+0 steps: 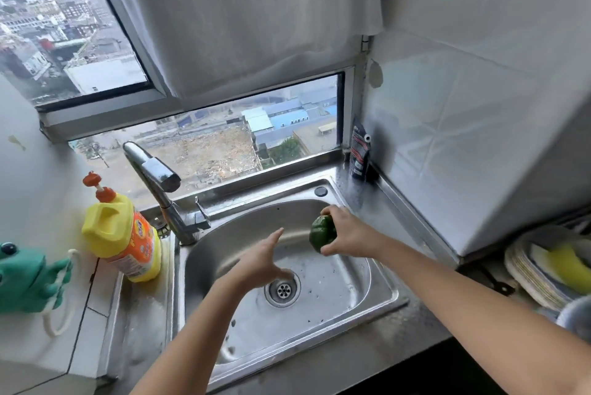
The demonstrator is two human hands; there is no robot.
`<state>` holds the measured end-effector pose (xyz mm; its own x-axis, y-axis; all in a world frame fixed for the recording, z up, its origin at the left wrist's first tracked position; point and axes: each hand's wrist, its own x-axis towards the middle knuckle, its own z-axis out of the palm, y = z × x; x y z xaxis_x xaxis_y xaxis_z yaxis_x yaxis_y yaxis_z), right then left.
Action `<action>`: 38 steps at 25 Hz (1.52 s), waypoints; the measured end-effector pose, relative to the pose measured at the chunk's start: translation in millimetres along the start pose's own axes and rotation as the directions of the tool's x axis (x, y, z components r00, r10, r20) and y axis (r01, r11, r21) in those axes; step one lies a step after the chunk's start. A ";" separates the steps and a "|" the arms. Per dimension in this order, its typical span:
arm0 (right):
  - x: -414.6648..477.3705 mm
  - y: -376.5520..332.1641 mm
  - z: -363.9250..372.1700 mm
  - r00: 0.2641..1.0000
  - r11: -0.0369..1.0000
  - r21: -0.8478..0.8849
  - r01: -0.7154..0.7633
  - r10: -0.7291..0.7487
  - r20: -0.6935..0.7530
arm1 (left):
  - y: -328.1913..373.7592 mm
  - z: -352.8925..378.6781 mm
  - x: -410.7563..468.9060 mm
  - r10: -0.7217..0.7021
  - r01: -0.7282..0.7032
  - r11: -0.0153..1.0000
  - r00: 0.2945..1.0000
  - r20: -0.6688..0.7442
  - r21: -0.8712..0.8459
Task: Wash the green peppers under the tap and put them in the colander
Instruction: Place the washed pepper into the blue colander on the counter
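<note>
Right hand (347, 232) grip clamped round green pepper (322, 233), held above sink (388, 294) right side. Left hand (260, 262) fingers apart, holding nothing, over drain (282, 289), near tap (156, 175).

Right hand (347, 233) grips a green pepper (322, 233) over the right side of the stainless sink (388, 294). Left hand (260, 262), fingers extended and blurred, is above the basin near the drain (282, 289). Tap (153, 172) stands at rear left; yellow detergent bottle (123, 236) just beside it on the counter (137, 314).
</note>
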<state>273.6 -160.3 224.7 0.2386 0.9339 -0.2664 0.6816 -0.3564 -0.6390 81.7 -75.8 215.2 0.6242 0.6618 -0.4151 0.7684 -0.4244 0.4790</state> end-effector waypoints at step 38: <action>-353.6 208.0 -90.4 0.373 0.731 0.499 -0.465 0.673 -0.639 | 290.1 214.2 -50.2 0.481 -0.479 0.871 0.790 0.380 -0.107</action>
<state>393.5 -562.0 251.3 0.9895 0.1274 -0.0688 0.0425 -0.7096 -0.7034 303.5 -364.5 209.3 0.9166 0.0840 -0.3909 0.3551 -0.6206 0.6991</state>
